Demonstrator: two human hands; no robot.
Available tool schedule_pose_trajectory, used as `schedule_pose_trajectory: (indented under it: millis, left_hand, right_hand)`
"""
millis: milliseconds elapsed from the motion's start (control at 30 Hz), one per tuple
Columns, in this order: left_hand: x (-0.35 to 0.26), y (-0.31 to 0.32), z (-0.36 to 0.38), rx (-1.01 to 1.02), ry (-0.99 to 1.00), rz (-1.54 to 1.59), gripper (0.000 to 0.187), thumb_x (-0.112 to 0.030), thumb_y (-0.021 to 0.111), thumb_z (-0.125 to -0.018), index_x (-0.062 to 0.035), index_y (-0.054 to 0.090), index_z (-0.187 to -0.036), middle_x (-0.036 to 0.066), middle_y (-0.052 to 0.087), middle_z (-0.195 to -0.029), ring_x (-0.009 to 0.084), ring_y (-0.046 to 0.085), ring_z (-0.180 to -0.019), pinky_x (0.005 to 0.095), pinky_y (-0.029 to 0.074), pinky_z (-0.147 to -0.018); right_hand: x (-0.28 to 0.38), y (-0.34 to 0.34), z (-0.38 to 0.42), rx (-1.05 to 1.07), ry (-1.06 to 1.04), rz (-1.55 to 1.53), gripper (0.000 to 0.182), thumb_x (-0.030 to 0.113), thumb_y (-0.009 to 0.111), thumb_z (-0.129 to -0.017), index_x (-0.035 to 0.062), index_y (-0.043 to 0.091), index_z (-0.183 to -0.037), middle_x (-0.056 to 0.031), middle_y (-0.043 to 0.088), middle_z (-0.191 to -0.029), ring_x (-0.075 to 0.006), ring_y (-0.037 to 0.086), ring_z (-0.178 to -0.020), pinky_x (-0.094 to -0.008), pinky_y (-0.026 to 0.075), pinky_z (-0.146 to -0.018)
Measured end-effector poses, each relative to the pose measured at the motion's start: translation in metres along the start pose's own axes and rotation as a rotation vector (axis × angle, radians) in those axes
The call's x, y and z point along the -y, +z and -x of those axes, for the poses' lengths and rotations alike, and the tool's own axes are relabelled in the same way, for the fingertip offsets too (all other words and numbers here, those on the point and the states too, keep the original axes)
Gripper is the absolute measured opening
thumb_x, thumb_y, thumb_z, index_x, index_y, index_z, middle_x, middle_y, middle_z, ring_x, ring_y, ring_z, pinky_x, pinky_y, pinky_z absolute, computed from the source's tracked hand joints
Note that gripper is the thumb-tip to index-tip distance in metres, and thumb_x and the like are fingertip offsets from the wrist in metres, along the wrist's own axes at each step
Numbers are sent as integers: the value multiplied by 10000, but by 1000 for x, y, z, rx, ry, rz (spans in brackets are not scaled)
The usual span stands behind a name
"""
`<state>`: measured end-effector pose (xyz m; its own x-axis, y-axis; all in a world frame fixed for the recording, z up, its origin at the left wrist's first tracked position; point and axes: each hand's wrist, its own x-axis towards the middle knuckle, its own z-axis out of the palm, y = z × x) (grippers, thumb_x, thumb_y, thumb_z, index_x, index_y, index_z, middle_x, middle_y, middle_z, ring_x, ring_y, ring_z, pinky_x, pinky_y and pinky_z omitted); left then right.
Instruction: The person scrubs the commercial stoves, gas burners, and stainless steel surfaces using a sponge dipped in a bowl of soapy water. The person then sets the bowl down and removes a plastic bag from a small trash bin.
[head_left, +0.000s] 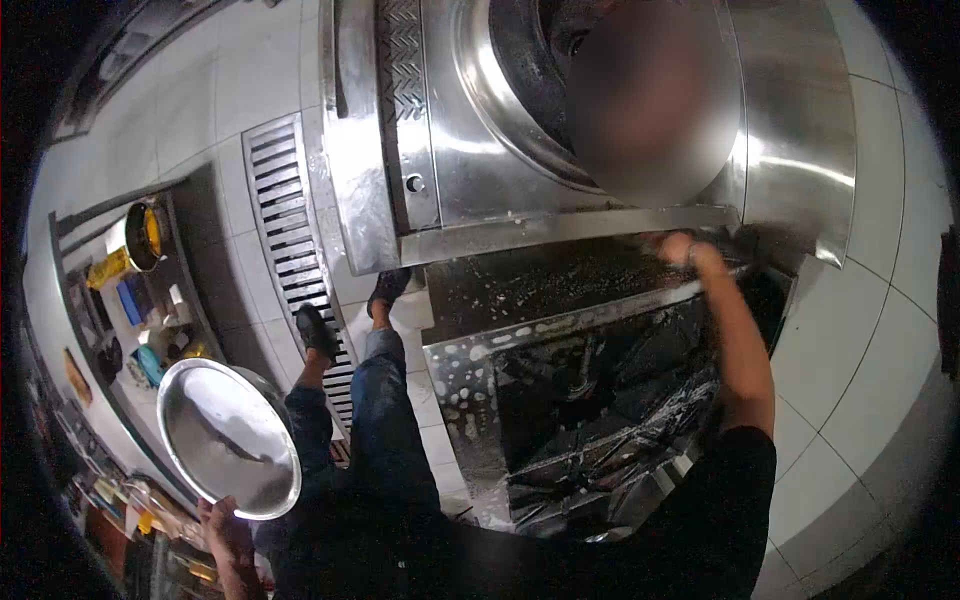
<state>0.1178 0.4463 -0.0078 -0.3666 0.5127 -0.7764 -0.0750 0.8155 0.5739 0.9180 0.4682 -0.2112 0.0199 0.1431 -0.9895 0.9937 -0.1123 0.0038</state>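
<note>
My left hand [227, 535] grips the lower rim of a large round metal bowl [222, 420], which is tilted so its inside faces the camera. A little cloudy liquid seems to lie in the bowl. My right hand [680, 250] is stretched out over the far end of a dark, wet metal ledge [530, 285], its fingers curled and blurred. What it holds there I cannot tell. Beside the ledge, under my right arm, is a gas stove top [590, 400] with black burner grates, spotted with water and white foam.
A steel wok range [460, 190] stands beyond the ledge; a blurred patch covers part of its wok. To the left, a floor drain grate [290, 220] runs past my feet. Shelves [190, 290] with containers stand behind the bowl. White wall tiles [850, 370] line the right.
</note>
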Motion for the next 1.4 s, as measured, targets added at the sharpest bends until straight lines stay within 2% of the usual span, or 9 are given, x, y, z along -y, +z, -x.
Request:
schedule_pose_trajectory:
  millis: [200, 367, 400, 600, 700, 767, 867, 1067, 1400]
  left_hand:
    - [13, -33, -11, -118, -59, -33, 517, -45, 574, -712, -2, 443, -1210, 124, 561, -1060, 259, 560, -956, 401, 475, -825]
    - [17, -47, -8, 39, -17, 12, 491, -88, 595, -755, -36, 452, -1222, 107, 546, -1114, 254, 531, -1031, 379, 433, -889]
    - [10, -15, 1, -93, 60, 77, 486, -50, 583, -726, -21, 451, -1193, 117, 557, -1043, 258, 586, -866, 372, 513, -696]
    - [0, -9, 17, -22, 9, 45, 447, -88, 594, -724, -22, 462, -1147, 117, 577, -982, 244, 605, -812, 390, 531, -599]
    - [-6, -20, 24, 31, 33, 61, 476, -87, 592, -723, -25, 451, -1174, 120, 575, -1004, 252, 605, -850, 398, 537, -632]
    - [-9, -26, 30, 92, 10, 109, 519, -84, 588, -725, -33, 437, -1219, 120, 565, -1056, 261, 600, -916, 404, 539, -681]
    - [2, -68, 18, 217, 16, 77, 556, -66, 577, -723, -57, 416, -1255, 112, 553, -1096, 274, 587, -950, 409, 531, -704]
    - [2, -92, 0, 288, 61, 134, 471, -36, 592, -711, -53, 466, -1166, 82, 551, -1006, 211, 563, -831, 306, 444, -568]
    - [10, -173, -81, 566, 114, 179, 224, 39, 526, -773, -52, 504, -976, 88, 563, -855, 235, 592, -787, 443, 555, -667]
  right_hand:
    - [-162, 25, 29, -155, 567, 115, 465, 343, 283, -984, 125, 369, -1386, -96, 340, -1434, -260, 354, -1291, -390, 243, -1091]
    - [36, -4, -7, -28, 25, -9, 473, 352, 273, -989, 125, 362, -1394, -86, 303, -1469, -252, 320, -1326, -391, 212, -1118]
    - [88, -7, -6, 4, -116, -79, 475, 354, 270, -991, 125, 361, -1396, -85, 295, -1476, -250, 313, -1333, -391, 206, -1124]
    - [210, -17, 26, -144, -614, -122, 430, 299, 317, -977, 129, 433, -1355, -81, 362, -1443, -245, 364, -1304, -333, 241, -1114]
    - [144, -12, 58, -140, -126, -124, 407, 142, 419, -898, 118, 496, -1298, -80, 453, -1373, -254, 480, -1200, -341, 377, -1037]
    - [-9, 43, -14, -136, 13, 556, 273, 131, 501, -810, 62, 677, -1008, -123, 649, -1079, -275, 627, -946, -412, 510, -814]
    - [-45, 53, 20, -430, 462, -92, 376, 318, 486, -856, 58, 643, -1078, -127, 634, -1110, -300, 609, -996, -444, 477, -870]
    - [209, 15, -9, -379, -134, -245, 481, 421, 456, -875, 85, 583, -1195, -135, 558, -1252, -296, 536, -1126, -427, 434, -940]
    - [516, 27, 154, -1044, 258, -611, 300, 198, 626, -782, 75, 657, -1054, -143, 621, -1120, -322, 566, -1066, -485, 420, -926]
